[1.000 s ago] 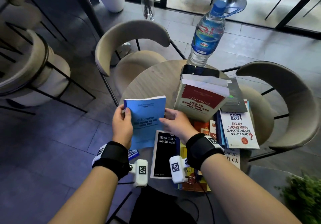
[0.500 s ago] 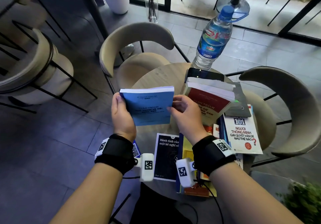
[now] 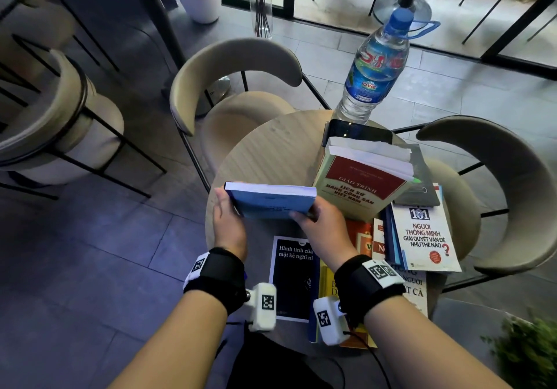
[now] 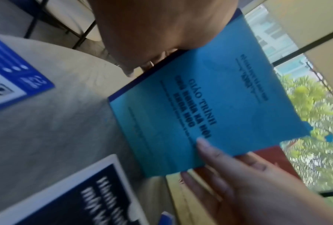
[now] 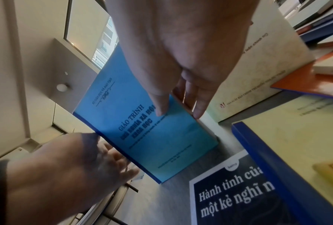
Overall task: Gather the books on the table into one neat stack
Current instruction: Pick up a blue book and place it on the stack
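Above the table (image 3: 271, 153), both hands grip the blue book (image 3: 271, 203); wrist views show its cover.

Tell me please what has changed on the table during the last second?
Both hands, left hand and right hand, lifted the blue book off the table and tipped it flatter, toward the red book. The other books and water bottle stayed.

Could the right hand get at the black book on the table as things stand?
Probably not at once: the right hand and the left hand both hold the blue book above the table. The black book lies uncovered just below the wrists, so it looks reachable once the right hand lets go.
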`<state>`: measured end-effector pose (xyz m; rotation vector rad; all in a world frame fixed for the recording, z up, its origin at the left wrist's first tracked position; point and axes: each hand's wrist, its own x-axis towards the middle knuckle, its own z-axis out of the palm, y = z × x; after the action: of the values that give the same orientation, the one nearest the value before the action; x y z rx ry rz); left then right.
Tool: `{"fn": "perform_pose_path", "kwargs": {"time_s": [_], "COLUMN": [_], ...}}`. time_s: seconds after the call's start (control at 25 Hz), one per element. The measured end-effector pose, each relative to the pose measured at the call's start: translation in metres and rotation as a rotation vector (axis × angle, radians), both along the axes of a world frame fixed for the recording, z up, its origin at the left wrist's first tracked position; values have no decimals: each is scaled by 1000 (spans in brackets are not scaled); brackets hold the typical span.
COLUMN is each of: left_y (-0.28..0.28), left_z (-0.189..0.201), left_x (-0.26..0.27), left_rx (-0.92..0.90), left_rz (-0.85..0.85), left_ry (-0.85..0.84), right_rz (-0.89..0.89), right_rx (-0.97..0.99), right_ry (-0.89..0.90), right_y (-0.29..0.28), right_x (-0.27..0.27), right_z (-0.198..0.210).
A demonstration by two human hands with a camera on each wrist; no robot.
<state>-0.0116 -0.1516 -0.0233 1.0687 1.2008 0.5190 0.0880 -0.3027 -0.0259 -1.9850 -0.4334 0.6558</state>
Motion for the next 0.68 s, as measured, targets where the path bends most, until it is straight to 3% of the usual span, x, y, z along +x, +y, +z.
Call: {"fn": "perform_pose_path", "kwargs": {"time_s": [0.12,0.44,0.68], "left_y": [-7,-4,-29], "left_z": [-6,-7,-7], "left_x": [-13,-7,14], "left_rx": [100,456,388], "left_rz": [-90,-352,-453], "left_ry": [-63,14,-19], "right_rz": [18,-21,-101], "right_rx": [-2,35,22], "right_ry": [-2,0,-58], "right_y": [3,-14,-46], "right_x": [5,20,43], "right_z": [4,22,22]}}
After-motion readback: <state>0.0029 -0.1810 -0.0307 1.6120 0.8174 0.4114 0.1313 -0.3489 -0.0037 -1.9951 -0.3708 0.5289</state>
